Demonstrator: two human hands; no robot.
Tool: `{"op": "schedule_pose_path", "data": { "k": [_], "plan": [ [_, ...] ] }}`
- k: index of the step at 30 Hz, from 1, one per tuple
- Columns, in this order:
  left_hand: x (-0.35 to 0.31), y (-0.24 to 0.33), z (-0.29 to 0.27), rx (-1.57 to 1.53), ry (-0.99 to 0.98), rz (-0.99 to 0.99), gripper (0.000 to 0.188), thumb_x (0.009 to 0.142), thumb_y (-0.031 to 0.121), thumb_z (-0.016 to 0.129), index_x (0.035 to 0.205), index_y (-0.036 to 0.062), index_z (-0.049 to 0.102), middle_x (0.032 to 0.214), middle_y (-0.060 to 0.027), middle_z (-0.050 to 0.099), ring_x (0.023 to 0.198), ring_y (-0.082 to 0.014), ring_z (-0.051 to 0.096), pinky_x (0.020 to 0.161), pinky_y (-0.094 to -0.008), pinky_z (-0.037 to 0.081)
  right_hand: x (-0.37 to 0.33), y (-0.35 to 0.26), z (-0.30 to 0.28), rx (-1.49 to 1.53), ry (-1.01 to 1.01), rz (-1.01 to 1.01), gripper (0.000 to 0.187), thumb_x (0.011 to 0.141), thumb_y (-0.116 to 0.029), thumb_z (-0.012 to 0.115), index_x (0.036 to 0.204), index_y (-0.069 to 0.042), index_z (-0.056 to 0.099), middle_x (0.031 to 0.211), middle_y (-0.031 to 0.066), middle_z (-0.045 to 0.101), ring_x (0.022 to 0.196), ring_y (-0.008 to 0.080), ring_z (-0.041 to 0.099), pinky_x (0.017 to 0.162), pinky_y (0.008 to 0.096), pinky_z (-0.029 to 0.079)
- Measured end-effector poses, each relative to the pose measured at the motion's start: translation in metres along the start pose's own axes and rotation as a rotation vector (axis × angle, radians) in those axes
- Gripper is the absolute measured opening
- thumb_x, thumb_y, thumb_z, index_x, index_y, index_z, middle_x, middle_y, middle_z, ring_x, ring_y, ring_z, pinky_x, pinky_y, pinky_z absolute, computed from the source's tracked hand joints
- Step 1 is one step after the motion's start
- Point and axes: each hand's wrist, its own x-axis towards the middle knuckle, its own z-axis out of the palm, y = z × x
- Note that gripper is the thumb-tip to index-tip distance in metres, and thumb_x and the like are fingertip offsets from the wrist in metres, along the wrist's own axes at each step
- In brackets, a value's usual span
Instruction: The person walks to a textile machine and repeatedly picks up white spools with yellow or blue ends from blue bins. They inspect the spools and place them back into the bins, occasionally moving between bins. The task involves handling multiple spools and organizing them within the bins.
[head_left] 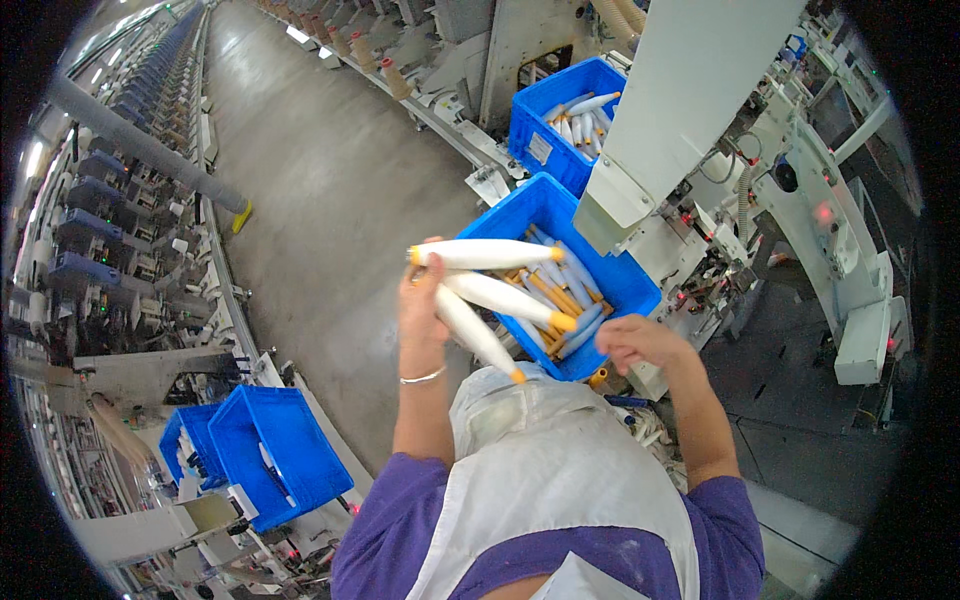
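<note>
Three yarn bobbins fan out from my left hand (424,300), which is closed round their near ends. They are the upper bobbin (490,253), the middle bobbin (505,298) and the lower bobbin (475,332), each wound with white yarn on an orange tube. Beneath and beyond them, a blue crate (618,268) holds many thin-wound bobbins and orange tubes (555,290). My right hand (643,341) hovers by the crate's near right corner. Its fingers are loosely bent and slightly apart, with nothing visible in them. A short orange tube end (598,378) shows just below that hand.
Another blue crate (520,130) with full white bobbins stands behind the first. A white machine panel (690,90) slants over the crates' right side, beside machine parts (835,240). Two blue crates (285,440) sit at lower left. A grey aisle floor (300,160) runs between machine rows.
</note>
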Motion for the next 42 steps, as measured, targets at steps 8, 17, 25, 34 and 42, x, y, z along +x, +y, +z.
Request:
{"op": "schedule_pose_path", "data": {
  "k": [8, 17, 25, 34, 42],
  "plan": [
    [0.005, 0.032, -0.009, 0.150, 0.048, 0.109, 0.039, 0.088, 0.023, 0.065, 0.120, 0.0031, 0.054, 0.107, -0.0112, 0.061, 0.095, -0.0218, 0.061, 0.082, -0.0357, 0.052, 0.007, 0.001, -0.004, -0.686, 0.587, -0.587, 0.028, 0.092, -0.020, 0.058, 0.111, 0.000, 0.062, 0.096, 0.0081, 0.065, 0.084, 0.0149, 0.060, 0.075, 0.0264, 0.049],
    [-0.009, 0.036, -0.006, 0.109, 0.034, 0.115, 0.040, 0.088, 0.023, 0.066, 0.120, 0.0023, 0.054, 0.107, -0.0119, 0.060, 0.096, -0.0213, 0.060, 0.083, -0.0350, 0.052, 0.045, -0.046, 0.078, -1.046, 0.559, -0.688, 0.024, 0.089, -0.022, 0.060, 0.107, -0.007, 0.064, 0.096, 0.0105, 0.066, 0.082, 0.0241, 0.064, 0.072, 0.0346, 0.050],
    [-0.015, 0.061, -0.030, 0.083, 0.036, 0.210, 0.041, 0.088, 0.021, 0.066, 0.121, 0.0018, 0.052, 0.109, -0.0105, 0.059, 0.098, -0.0203, 0.059, 0.086, -0.0351, 0.051, 0.012, -0.053, 0.061, -1.035, 0.806, -0.554, 0.018, 0.088, -0.015, 0.058, 0.102, -0.006, 0.065, 0.090, 0.0084, 0.068, 0.071, 0.0218, 0.065, 0.066, 0.0341, 0.051],
    [-0.021, 0.062, -0.019, 0.066, -0.186, 0.118, 0.044, 0.087, 0.023, 0.067, 0.121, 0.0030, 0.049, 0.110, -0.0094, 0.058, 0.102, -0.0208, 0.057, 0.090, -0.0366, 0.049, 0.057, -0.073, 0.123, -1.186, 0.442, -1.021, 0.027, 0.080, -0.008, 0.060, 0.107, -0.012, 0.063, 0.095, 0.0056, 0.066, 0.087, 0.0246, 0.063, 0.075, 0.0362, 0.050],
    [-0.013, 0.075, -0.043, -0.015, -0.011, 0.204, 0.044, 0.090, 0.025, 0.062, 0.125, 0.0033, 0.046, 0.113, -0.0113, 0.057, 0.104, -0.0250, 0.057, 0.090, -0.0402, 0.050, 0.017, 0.021, 0.024, -0.490, 0.336, -0.559, 0.017, 0.094, -0.016, 0.053, 0.099, -0.006, 0.067, 0.078, 0.0047, 0.065, 0.067, 0.0107, 0.059, 0.059, 0.0262, 0.047]
  ]
}}
